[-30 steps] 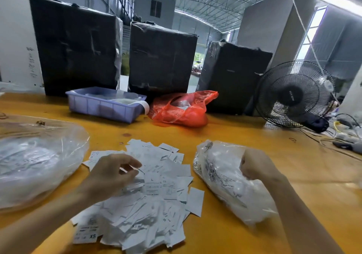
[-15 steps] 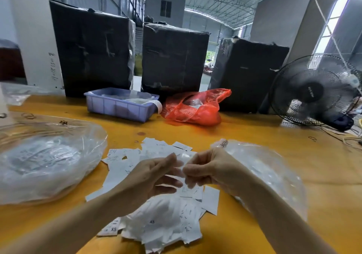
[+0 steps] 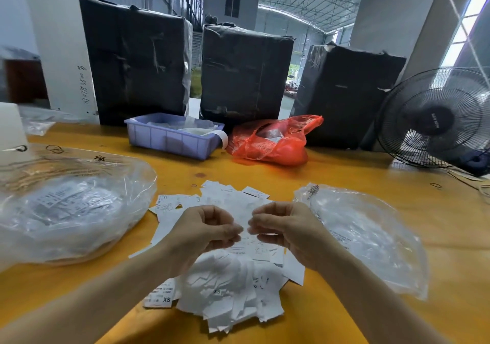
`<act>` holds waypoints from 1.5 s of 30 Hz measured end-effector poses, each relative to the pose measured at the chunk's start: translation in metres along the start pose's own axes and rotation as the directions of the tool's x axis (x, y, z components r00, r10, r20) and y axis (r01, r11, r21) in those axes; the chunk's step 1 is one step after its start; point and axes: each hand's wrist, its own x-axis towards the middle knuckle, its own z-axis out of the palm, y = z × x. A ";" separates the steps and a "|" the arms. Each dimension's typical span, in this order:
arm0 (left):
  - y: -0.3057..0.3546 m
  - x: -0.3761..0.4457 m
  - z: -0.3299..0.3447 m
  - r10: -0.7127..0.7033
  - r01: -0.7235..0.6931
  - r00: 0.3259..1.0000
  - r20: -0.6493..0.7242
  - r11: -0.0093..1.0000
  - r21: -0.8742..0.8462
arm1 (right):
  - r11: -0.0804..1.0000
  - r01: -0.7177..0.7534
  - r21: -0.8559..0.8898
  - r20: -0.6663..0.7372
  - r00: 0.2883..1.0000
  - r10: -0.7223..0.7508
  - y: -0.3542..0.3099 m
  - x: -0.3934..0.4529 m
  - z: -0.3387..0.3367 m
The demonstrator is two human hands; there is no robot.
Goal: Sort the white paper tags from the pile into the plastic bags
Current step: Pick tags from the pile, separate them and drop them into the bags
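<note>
The pile of tags (image 3: 228, 272) is lying on the yellow table (image 3: 331, 182), close to its near edge and about midway along it, loose and overlapping, some printed XS, S or L. Both hands are hovering just above the pile with fingertips almost meeting. The left hand (image 3: 205, 233) and the right hand (image 3: 281, 228) are each curling thumb and fingers narrowly together, as if pinching a tag between them, but against the white heap below I cannot tell whether a slip is actually being held.

One clear bag (image 3: 371, 237) is lying just beside the pile toward the table's right edge, thin and crumpled, its mouth not plainly visible. A fuller clear bag (image 3: 69, 206) is sitting near the left edge, already holding tags.

The main risk is that the fingers are lifting two stuck tags instead of one, so a wrong size is going into a bag; the slips are thin and lying flat on each other. The limp bag on the right could be collapsing shut, sending a dropped tag onto the table. The fan (image 3: 434, 121) at the far right corner, if running, could be scattering the light slips; I cannot tell if it is turning. Forearms crossing the near edge could also be brushing tags off it.

Further back a purple tray (image 3: 169, 139) and a red bag (image 3: 273, 145) are sitting before black wrapped boxes (image 3: 246, 70).
</note>
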 end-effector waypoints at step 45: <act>0.009 0.015 -0.031 0.212 -0.054 0.967 -0.145 0.720 0.692 | 0.527 0.202 -0.826 0.076 0.965 -0.250 0.044 0.023 0.012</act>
